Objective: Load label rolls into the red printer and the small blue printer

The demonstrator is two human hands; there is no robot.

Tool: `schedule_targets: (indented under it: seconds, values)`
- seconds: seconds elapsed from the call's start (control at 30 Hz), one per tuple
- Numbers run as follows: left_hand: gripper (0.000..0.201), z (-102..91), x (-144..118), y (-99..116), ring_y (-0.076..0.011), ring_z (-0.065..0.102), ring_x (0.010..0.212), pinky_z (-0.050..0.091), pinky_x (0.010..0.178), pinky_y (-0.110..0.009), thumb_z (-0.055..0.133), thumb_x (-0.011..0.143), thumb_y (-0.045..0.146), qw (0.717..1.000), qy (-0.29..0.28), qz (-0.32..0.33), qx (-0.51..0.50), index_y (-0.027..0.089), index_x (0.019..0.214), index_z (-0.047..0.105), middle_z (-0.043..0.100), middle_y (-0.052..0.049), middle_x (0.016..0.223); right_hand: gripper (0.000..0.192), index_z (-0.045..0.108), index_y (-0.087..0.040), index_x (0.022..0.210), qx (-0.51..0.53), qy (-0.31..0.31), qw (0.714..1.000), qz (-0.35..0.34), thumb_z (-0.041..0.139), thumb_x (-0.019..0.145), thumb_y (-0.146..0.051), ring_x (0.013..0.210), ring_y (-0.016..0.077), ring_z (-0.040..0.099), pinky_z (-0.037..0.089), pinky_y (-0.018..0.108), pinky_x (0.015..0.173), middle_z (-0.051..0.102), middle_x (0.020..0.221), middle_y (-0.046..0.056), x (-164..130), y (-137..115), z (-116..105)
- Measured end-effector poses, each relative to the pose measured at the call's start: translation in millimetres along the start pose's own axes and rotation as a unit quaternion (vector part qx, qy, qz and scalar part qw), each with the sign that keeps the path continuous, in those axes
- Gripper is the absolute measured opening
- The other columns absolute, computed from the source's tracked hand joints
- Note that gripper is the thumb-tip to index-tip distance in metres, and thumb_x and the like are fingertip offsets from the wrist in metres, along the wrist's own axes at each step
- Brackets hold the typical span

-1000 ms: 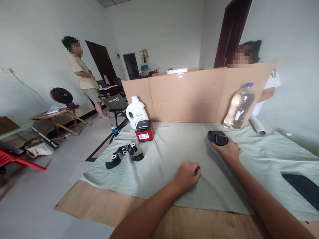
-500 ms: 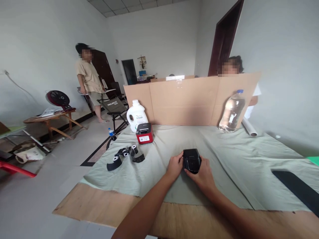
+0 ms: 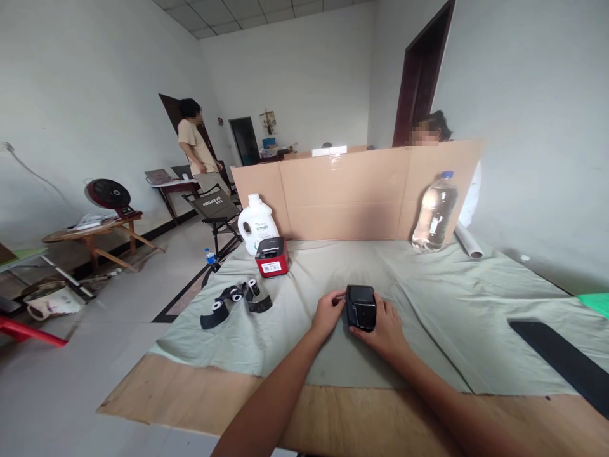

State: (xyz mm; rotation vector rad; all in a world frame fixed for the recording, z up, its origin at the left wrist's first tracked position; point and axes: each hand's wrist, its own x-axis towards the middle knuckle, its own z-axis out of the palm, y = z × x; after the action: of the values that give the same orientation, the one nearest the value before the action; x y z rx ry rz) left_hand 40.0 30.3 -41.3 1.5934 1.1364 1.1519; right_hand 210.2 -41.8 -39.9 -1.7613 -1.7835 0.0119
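the black device [image 3: 360,306] sits on the green cloth [image 3: 428,298] near the middle of the surface [image 3: 200,406], between both hands. the left hand [image 3: 327,313] touches its left side, fingers [image 3: 339,296] curled narrow against the casing. the right hand [image 3: 386,327] cups its right and near side, fingers wrapped on the casing. both hands hold the device; whether it is lifted clear of the cloth cannot be told

layout on the cloth:
- red printer [image 3: 271,256], far left of the device, well apart from it
- white jug [image 3: 257,222], just behind the red printer, touching or nearly touching it
- black rolls [image 3: 236,297], left of the device, near the left edge of the cloth
- clear bottle [image 3: 433,212], far right, leaning against the cardboard [image 3: 352,197]
- white tube [image 3: 467,242], lying just right of the bottle
- black strip [image 3: 561,355], near right, flat on the cloth

the cardboard stands upright along the far edge of the surface. a person [image 3: 425,130] is partly hidden behind its right end. another person [image 3: 196,149] stands far left by a desk. a folding chair [image 3: 216,212] stands on the floor left of the surface; a fan [image 3: 107,193] rests on a low table further left
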Motion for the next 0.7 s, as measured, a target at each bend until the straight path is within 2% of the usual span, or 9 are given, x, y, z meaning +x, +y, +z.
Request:
schedule_targets:
  seconds: [0.1, 0.2, 0.27, 0.37, 0.53, 0.7]
  values:
    - [0.023, -3.2, 7, 6, -0.0201, 0.072, 0.092, 0.056, 0.091, -0.035, 0.067, 0.082, 0.013, 0.997, 0.007, -0.070, -0.023, 0.011, 0.103, 0.076, 0.078, -0.012, 0.104, 0.119, 0.017, -0.016, 0.158, 0.009, -0.057, 0.998, 0.007, 0.076, 0.064, -0.059, 0.125, 0.0441, 0.049, 0.040, 0.054, 0.101, 0.054, 0.133, 0.021, 5, 6, -4]
    - [0.021, -11.5, 16, 17, -0.0176, 0.072, 0.087, 0.056, 0.089, -0.032, 0.071, 0.078, 0.013, 0.987, -0.028, -0.149, -0.055, 0.011, 0.099, 0.076, 0.078, -0.010, 0.098, 0.129, 0.005, -0.023, 0.161, 0.017, -0.109, 0.994, -0.015, 0.077, 0.061, -0.062, 0.142, 0.0466, 0.034, 0.029, 0.059, 0.111, 0.045, 0.149, 0.019, 12, 15, -8]
    - [0.021, -17.9, 23, 24, -0.0163, 0.072, 0.082, 0.057, 0.087, -0.030, 0.076, 0.075, 0.012, 0.978, -0.062, -0.187, -0.062, 0.010, 0.095, 0.076, 0.078, -0.009, 0.093, 0.135, -0.001, -0.021, 0.162, 0.016, -0.137, 0.990, -0.039, 0.078, 0.060, -0.061, 0.148, 0.0455, 0.024, 0.022, 0.059, 0.116, 0.035, 0.159, 0.020, 16, 22, -13]
    - [0.019, -24.2, 34, 30, -0.0134, 0.070, 0.070, 0.058, 0.082, -0.029, 0.077, 0.071, 0.010, 0.968, -0.097, -0.226, -0.053, 0.010, 0.090, 0.075, 0.076, -0.007, 0.082, 0.137, -0.005, -0.016, 0.162, 0.008, -0.170, 0.984, -0.057, 0.077, 0.061, -0.060, 0.152, 0.0436, 0.018, 0.016, 0.057, 0.118, 0.026, 0.163, 0.022, 22, 31, -20]
    - [0.019, -27.4, 47, 34, -0.0093, 0.064, 0.058, 0.056, 0.072, -0.024, 0.077, 0.068, 0.010, 0.950, -0.150, -0.272, -0.028, 0.012, 0.087, 0.074, 0.073, -0.002, 0.072, 0.138, -0.006, -0.017, 0.162, -0.003, -0.198, 0.978, -0.063, 0.075, 0.062, -0.064, 0.154, 0.0411, 0.014, 0.013, 0.058, 0.119, 0.023, 0.165, 0.021, 25, 39, -24]
    - [0.018, -30.9, 48, 38, -0.0075, 0.061, 0.055, 0.053, 0.068, -0.021, 0.077, 0.066, 0.010, 0.945, -0.177, -0.274, -0.010, 0.012, 0.084, 0.074, 0.070, 0.000, 0.067, 0.134, -0.005, -0.017, 0.163, -0.001, -0.180, 0.981, -0.069, 0.073, 0.065, -0.065, 0.151, 0.0410, 0.023, 0.015, 0.057, 0.120, 0.028, 0.163, 0.020, 23, 39, -18]
